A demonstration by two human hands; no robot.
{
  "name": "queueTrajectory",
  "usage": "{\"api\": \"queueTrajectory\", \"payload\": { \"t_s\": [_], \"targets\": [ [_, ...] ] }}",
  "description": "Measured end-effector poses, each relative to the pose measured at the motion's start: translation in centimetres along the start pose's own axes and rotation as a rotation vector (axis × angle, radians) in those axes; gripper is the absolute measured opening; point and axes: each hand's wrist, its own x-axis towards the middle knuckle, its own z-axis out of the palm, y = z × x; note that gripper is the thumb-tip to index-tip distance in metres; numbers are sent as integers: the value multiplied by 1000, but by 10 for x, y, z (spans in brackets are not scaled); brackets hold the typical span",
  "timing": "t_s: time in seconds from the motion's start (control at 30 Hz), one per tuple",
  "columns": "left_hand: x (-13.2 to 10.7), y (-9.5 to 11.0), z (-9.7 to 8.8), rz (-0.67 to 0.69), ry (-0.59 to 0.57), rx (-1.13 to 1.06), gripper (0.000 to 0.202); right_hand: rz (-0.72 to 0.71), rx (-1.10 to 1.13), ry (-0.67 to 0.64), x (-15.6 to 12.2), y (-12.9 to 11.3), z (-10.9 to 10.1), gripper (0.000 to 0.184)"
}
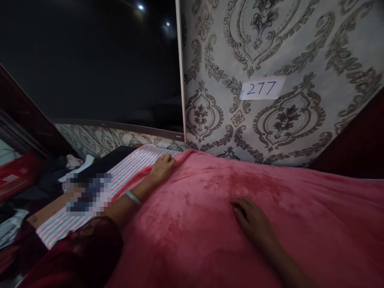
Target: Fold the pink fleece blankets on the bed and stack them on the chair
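Observation:
A pink plush blanket (198, 208) spreads across the middle and right of the view, slightly wrinkled. At its far left edge, my left hand (163, 167) is closed on a fold of the blanket, fingers curled over. A pale bracelet circles that wrist. My right hand (253, 220) rests on the blanket's middle, fingers loosely bent, a gap between thumb and fingers, and no object in it. Beneath the blanket's left side, a striped cloth (132, 164) in pink, white and grey shows.
A large dark television screen (96, 64) is at the upper left. Patterned wallpaper (210, 72) bears a paper label (262, 88) reading 277. A red box or bag (18, 176) and several crumpled cloths lie at the left. A dark red panel (354, 140) stands at the right.

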Motion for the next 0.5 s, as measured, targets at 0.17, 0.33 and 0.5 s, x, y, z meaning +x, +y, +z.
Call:
{"api": "queueTrajectory", "payload": {
  "t_s": [0.17, 0.33, 0.5],
  "targets": [
    [-24, 14, 4, -239, 44, -323, 23, -2, 4, -14, 0, -1, -2, 35],
    [0, 6, -11, -736, -245, -569, 44, 1, 20, -16, 1, -2, -3, 33],
    [28, -6, -19, -791, -137, -641, 20, 10, 32, -14, 1, -4, -3, 33]
  ]
}}
